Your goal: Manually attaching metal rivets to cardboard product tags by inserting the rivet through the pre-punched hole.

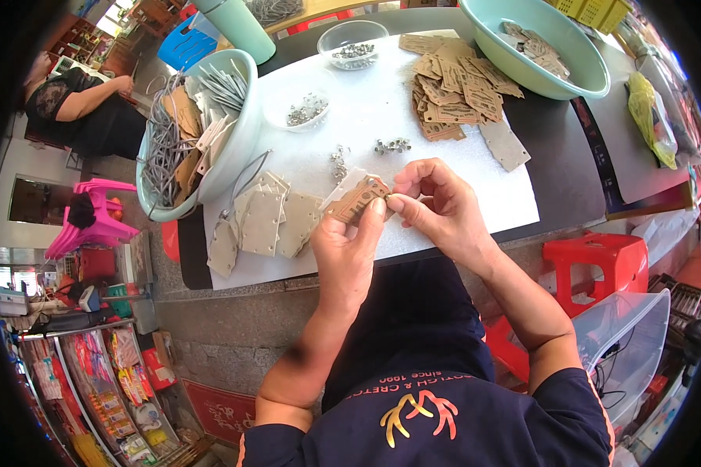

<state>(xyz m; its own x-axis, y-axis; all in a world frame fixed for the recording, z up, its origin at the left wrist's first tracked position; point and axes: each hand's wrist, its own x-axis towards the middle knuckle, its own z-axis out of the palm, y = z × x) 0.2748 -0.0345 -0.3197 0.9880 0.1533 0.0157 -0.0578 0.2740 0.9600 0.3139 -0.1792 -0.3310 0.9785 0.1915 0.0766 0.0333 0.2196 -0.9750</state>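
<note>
Over the near edge of the white sheet, my left hand [345, 261] is closed on a brown printed tag [354, 202], with a pale plate against its far side. The fingertips of my right hand [453, 218] pinch at the tag's right end; whatever small thing they hold is mostly hidden. Just beyond the tag lie two small heaps of metal fasteners [392, 145]. Left of my hands, grey plates with holes at the corners [262, 220] lie overlapping, a grey cord among them. A pile of brown printed tags [452, 89] sits far right, beside one loose grey plate [505, 145].
A pale green tub [249, 101] of cords and plates stands at left, another basin [600, 74] at far right. Two clear bowls [354, 33] hold small metal parts. Red stools [600, 261] stand at right. Another person [86, 109] is at far left.
</note>
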